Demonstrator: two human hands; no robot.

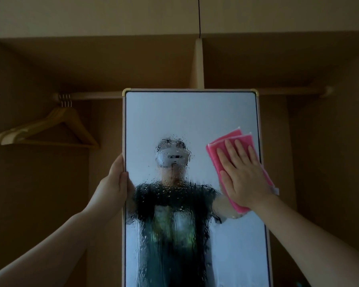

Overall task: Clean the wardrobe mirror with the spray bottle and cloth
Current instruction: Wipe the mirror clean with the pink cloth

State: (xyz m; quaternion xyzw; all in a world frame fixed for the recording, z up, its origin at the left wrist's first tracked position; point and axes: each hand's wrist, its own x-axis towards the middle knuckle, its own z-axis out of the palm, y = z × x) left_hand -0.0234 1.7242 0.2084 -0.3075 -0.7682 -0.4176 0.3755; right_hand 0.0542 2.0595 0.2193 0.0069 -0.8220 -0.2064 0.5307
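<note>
Our right hand [243, 175] is flat, fingers straight and slightly spread, pressing a folded pink cloth [232, 139] onto the glass near the right edge. Our left hand [114, 183] grips the left frame edge, thumb curled onto the front. The mirror [184, 117] is a tall rectangle with a pale frame and brass corner caps, its centre covered in droplets and runs. Behind it, upper left, wooden hangers [25, 129] hang on the wardrobe rail [95, 95].

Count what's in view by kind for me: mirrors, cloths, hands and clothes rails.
Mirror: 1
Pink cloth: 1
Hands: 2, the left hand and the right hand
Clothes rail: 1
Total: 5
The wooden hangers overlap too much to count.
</note>
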